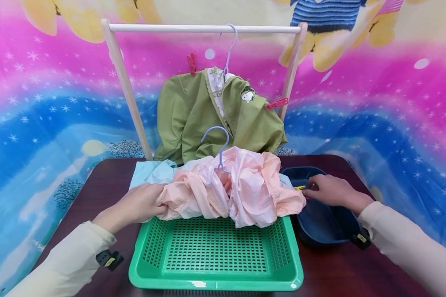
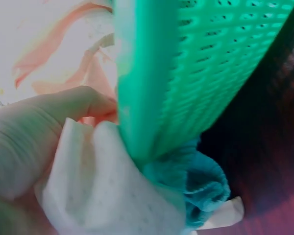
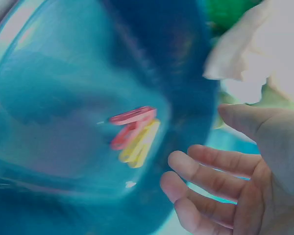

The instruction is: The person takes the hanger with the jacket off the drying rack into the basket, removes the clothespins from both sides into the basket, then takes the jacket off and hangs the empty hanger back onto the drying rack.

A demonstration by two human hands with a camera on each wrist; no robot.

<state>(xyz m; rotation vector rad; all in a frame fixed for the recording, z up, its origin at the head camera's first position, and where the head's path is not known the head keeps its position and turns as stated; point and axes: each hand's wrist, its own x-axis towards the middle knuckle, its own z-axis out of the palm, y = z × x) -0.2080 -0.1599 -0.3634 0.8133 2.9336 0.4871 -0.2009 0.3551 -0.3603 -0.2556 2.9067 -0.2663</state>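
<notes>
A pale pink garment (image 1: 252, 187), bunched around a purple hanger (image 1: 221, 150), lies across the back of a green basket (image 1: 215, 284). My left hand (image 1: 143, 202) grips the garment's left end; in the left wrist view the thumb presses the cloth beside the basket's rim. Over the near side of a dark blue basin (image 1: 325, 222) is my right hand (image 1: 328, 189). The right wrist view shows its fingers (image 3: 210, 181) spread and loosely bent, holding nothing. Red clothespins (image 3: 133, 116) and yellow clothespins (image 3: 139, 147) lie together in the basin's corner.
Behind the basket stands a rack (image 1: 208, 28) with a green jacket (image 1: 193, 111) on a purple hanger. Red clothespins (image 1: 277, 103) are clipped to the jacket's shoulders. Light blue cloth (image 1: 152, 171) lies at the back left of the dark table (image 1: 107, 177).
</notes>
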